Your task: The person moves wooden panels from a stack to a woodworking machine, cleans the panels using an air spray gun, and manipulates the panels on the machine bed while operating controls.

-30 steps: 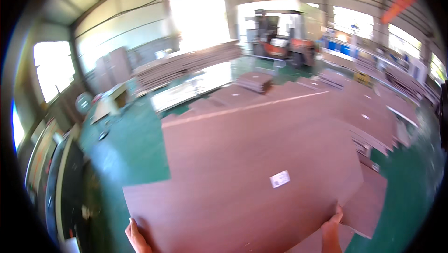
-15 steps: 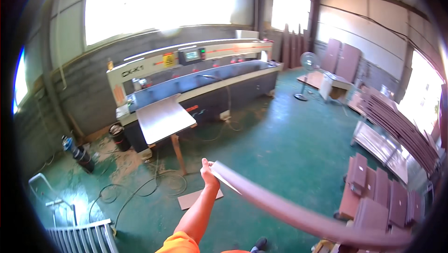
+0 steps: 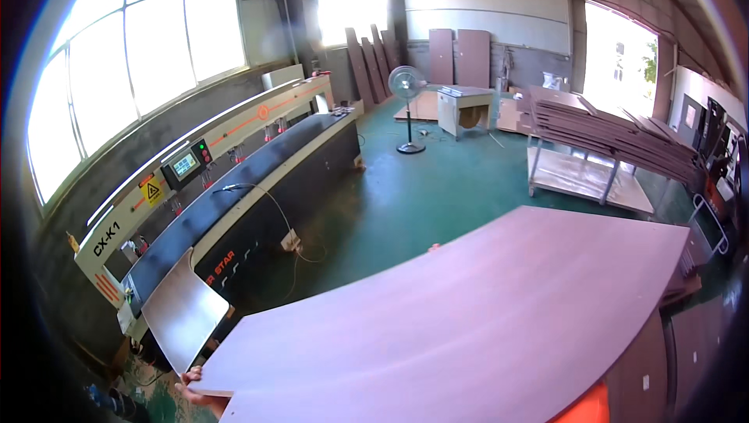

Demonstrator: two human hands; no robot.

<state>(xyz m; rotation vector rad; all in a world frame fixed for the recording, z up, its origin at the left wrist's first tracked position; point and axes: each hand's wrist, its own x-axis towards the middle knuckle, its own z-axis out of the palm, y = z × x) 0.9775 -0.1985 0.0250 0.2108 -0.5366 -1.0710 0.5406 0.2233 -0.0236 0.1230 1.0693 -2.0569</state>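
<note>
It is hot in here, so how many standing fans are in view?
1. A pedestal fan stands on the green floor at the far end, left of the small cabinet. Others may be hidden behind the held board.

We are standing in a workshop hall with a green floor [image 3: 437, 189]. Daylight is pouring through tall windows [image 3: 148, 41] along the left wall, washing them out white (another bright opening is glowing at the far right). A long dark machine [image 3: 257, 181] with a pale rail and a small control screen [image 3: 187, 164] is running beneath the windows. A pedestal fan [image 3: 407, 84] is standing farther back, beside a pale cabinet [image 3: 464, 107]. Brown boards are leaning against the back wall [image 3: 456, 56], and a rack [image 3: 593, 173] is carrying stacked panels.
</note>
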